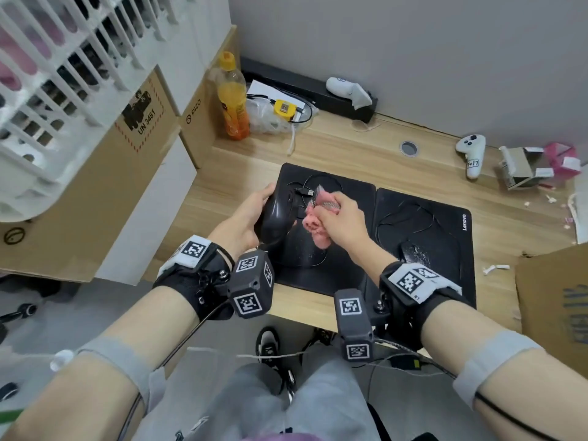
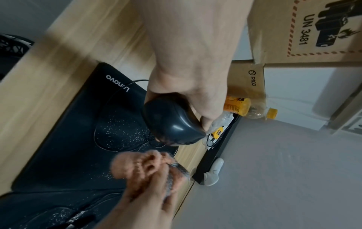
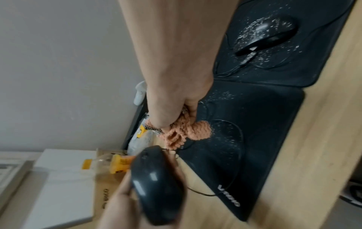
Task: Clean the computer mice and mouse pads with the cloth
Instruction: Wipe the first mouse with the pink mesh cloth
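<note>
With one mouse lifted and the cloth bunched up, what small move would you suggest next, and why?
Probably bring the pink cloth, gripped in the right hand, back against the mouse that the left hand holds above the pad: the wrist views show a gap between them. The second mouse waits, speckled white.

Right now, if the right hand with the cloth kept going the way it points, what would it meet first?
Most likely the black mouse held up in the left hand. The right hand grips the pink cloth and points left at it; whether they touch yet is unclear.
</note>
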